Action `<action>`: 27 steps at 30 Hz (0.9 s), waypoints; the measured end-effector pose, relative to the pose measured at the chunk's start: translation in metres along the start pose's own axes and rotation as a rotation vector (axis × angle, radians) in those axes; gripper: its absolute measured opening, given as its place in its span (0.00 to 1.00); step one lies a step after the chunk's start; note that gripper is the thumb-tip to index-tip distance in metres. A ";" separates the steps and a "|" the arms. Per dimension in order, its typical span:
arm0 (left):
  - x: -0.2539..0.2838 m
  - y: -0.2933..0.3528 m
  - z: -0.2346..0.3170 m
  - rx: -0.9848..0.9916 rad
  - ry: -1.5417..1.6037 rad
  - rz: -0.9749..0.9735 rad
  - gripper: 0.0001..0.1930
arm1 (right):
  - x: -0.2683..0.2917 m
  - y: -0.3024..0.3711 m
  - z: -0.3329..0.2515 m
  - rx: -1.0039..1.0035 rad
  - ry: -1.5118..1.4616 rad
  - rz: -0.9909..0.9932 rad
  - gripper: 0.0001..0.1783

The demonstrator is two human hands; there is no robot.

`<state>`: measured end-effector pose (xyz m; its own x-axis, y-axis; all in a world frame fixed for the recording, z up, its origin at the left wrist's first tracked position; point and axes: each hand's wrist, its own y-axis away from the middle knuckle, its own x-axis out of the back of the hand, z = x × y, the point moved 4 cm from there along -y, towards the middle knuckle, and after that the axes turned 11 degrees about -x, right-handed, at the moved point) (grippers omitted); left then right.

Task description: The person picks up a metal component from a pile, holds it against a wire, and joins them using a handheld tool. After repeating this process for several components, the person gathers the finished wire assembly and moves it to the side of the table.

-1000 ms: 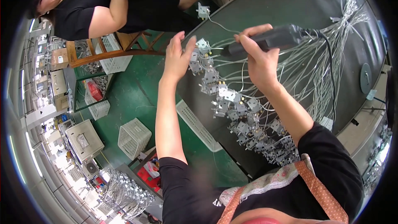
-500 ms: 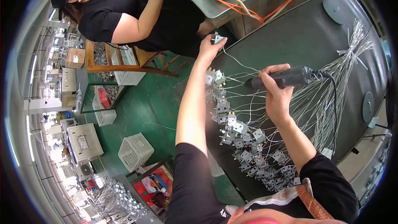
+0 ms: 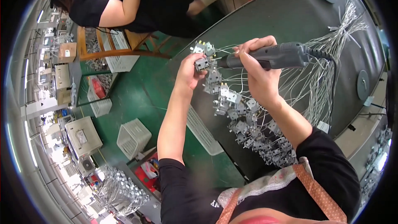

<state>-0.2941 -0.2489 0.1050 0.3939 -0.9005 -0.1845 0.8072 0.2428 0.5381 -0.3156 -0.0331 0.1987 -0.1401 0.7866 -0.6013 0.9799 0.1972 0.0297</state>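
Observation:
My left hand [image 3: 188,74] is closed on a small grey socket-like module [image 3: 202,64] at the left edge of the dark table. In my right hand [image 3: 263,74] is a black electric screwdriver [image 3: 286,56], held level, its tip pointing left at that module. Whether the tip touches the module I cannot tell. A long heap of similar grey modules [image 3: 251,126] runs along the table edge toward me. Thin white wires [image 3: 317,85] lead from them to a tied bundle [image 3: 346,27] at the far right.
A coiled black cord [image 3: 334,83] trails from the screwdriver. Two grey discs [image 3: 363,84] lie on the table [image 3: 290,20]. Across the aisle a person [image 3: 120,8] in black works beside a wooden chair [image 3: 112,53]. White plastic baskets [image 3: 133,138] stand on the green floor.
My left hand has come back toward me from the far side, near the heap's far end, with a module in it. The screwdriver has shifted left, its tip now by that module.

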 end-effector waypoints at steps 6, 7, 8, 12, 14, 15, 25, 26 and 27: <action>0.002 0.017 -0.047 0.202 0.289 0.099 0.08 | -0.002 0.011 0.014 0.018 0.032 -0.065 0.16; 0.001 0.020 -0.050 0.212 0.312 0.117 0.08 | -0.002 0.013 0.015 0.032 0.046 -0.080 0.16; 0.001 0.022 -0.051 0.218 0.333 0.126 0.08 | -0.001 0.014 0.017 0.020 0.081 -0.090 0.16; -0.004 0.027 -0.050 0.185 0.384 0.145 0.08 | -0.002 0.017 0.019 0.038 0.100 -0.112 0.16; -0.008 0.031 -0.049 0.156 0.397 0.185 0.08 | -0.001 0.017 0.018 0.060 0.123 -0.099 0.16; -0.010 0.033 -0.049 0.156 0.397 0.183 0.08 | 0.000 0.016 0.017 0.061 0.124 -0.098 0.16; -0.016 0.037 -0.044 0.080 0.433 0.193 0.07 | -0.006 0.014 0.010 0.083 0.160 -0.153 0.15; -0.014 0.037 -0.045 0.081 0.431 0.187 0.07 | -0.009 0.015 0.009 0.065 0.201 -0.183 0.15; -0.013 0.036 -0.045 0.080 0.431 0.186 0.07 | -0.009 0.015 0.009 0.066 0.201 -0.182 0.15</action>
<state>-0.2505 -0.2120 0.0895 0.6885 -0.6089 -0.3941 0.6759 0.3417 0.6530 -0.2987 -0.0425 0.1971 -0.3338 0.8431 -0.4215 0.9421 0.3128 -0.1205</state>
